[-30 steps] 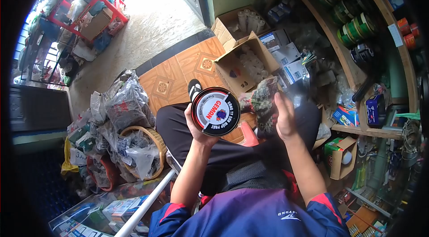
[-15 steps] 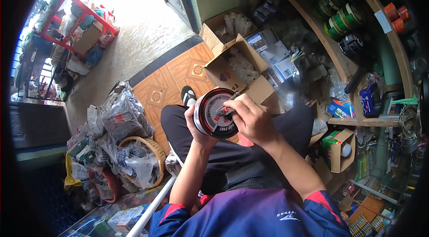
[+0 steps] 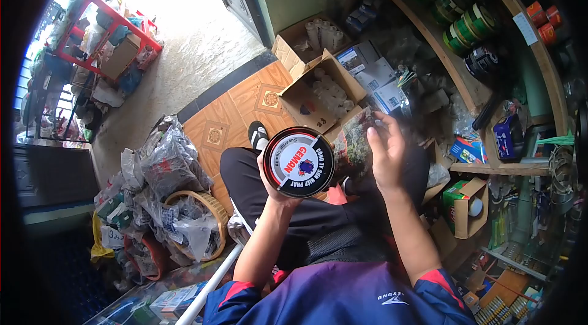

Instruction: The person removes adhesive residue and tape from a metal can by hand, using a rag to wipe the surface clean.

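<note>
Over my lap, my left hand (image 3: 274,185) is wrapped round the side of a round paint can (image 3: 299,162). The lid faces up at me, black-rimmed with a white and grey label reading GEMAN. To its right, my right hand (image 3: 388,156) pinches a dark, patterned rag (image 3: 353,146) by its upper corner. The rag hangs spread out and a little blurred between that hand and the can, its left edge close to the rim.
Past my knees stand open cardboard boxes (image 3: 306,104) with white bottles. Bagged goods and a wicker basket (image 3: 219,221) lie at left. Shelves with green-labelled cans (image 3: 471,28) rise at right, and a small box (image 3: 468,205) sits by my right knee.
My right hand has moved off the lid to the right, and the bunched rag has opened out. The lid's label now shows, and the can is turned flatter toward me.
</note>
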A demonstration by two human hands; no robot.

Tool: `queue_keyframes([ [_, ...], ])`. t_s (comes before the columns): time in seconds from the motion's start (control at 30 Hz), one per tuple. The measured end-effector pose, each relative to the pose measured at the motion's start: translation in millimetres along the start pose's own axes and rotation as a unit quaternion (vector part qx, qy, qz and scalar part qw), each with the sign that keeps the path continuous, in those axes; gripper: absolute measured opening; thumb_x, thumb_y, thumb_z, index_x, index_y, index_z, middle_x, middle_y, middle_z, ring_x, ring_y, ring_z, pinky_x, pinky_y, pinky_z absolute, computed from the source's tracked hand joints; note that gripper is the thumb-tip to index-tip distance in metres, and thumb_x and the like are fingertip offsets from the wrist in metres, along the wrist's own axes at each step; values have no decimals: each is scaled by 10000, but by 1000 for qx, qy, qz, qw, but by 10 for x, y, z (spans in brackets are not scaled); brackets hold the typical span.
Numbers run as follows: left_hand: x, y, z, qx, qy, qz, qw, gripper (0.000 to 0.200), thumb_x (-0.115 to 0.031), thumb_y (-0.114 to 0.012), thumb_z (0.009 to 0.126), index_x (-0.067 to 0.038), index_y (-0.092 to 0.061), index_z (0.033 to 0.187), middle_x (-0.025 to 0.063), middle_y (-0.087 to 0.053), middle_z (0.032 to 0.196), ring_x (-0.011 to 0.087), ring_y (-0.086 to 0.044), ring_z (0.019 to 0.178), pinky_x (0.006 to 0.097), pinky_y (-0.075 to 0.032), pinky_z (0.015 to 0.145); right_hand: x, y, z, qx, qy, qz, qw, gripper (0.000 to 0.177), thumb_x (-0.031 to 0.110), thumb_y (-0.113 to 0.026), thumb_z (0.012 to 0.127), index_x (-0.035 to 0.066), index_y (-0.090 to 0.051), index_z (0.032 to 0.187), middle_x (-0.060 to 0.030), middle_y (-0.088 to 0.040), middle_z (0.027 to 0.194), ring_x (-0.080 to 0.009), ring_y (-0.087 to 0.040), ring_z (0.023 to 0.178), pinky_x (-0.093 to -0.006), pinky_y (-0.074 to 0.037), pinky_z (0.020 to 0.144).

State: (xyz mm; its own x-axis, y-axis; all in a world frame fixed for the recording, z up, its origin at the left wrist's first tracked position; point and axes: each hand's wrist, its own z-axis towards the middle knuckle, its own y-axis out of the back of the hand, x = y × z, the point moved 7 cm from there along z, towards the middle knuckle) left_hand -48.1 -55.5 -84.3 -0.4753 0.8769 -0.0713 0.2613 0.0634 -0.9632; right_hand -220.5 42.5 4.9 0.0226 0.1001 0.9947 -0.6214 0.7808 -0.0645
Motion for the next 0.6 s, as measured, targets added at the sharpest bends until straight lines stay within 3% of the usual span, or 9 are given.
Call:
queue_keyframes([
  [0.1, 102, -316, 35, 44, 26, -13, 999, 784, -574, -514, 926, -59, -333, 1489, 413, -422, 1367, 525, -603, 1088, 587, -608, 707, 9, 21, -22, 1, -40, 34, 999, 271, 56, -565, 976, -40, -567, 1229, -77, -661, 1111, -107, -608, 1013, -259, -470, 915],
  [0.2, 93, -176, 72, 13, 23, -19, 999, 835, -620, -497, 916, -63, -298, 1506, 426, -362, 1404, 551, -556, 1147, 636, -582, 756, 9, 52, -24, -9, -67, 48, 997, 247, 58, -570, 972, -38, -597, 1197, -44, -663, 1072, -81, -601, 955, -243, -473, 877],
  [0.33, 74, -153, 100, -42, 5, 42, 998, 726, -626, -406, 922, -51, -525, 1349, 178, -608, 1276, 350, -604, 1140, 498, -509, 966, -59, 132, -31, -17, -85, 64, 994, 237, 86, -593, 971, -33, -624, 1174, -29, -666, 1041, -78, -592, 925, -242, -469, 861],
  [0.6, 81, -283, 104, -17, 6, 6, 1000, 757, -669, -416, 894, -90, -523, 1370, 153, -580, 1327, 336, -572, 1194, 525, -479, 987, -47, 166, -39, -33, -93, 78, 992, 218, 81, -605, 967, -31, -637, 1151, -27, -672, 1035, -72, -590, 920, -232, -457, 865],
])
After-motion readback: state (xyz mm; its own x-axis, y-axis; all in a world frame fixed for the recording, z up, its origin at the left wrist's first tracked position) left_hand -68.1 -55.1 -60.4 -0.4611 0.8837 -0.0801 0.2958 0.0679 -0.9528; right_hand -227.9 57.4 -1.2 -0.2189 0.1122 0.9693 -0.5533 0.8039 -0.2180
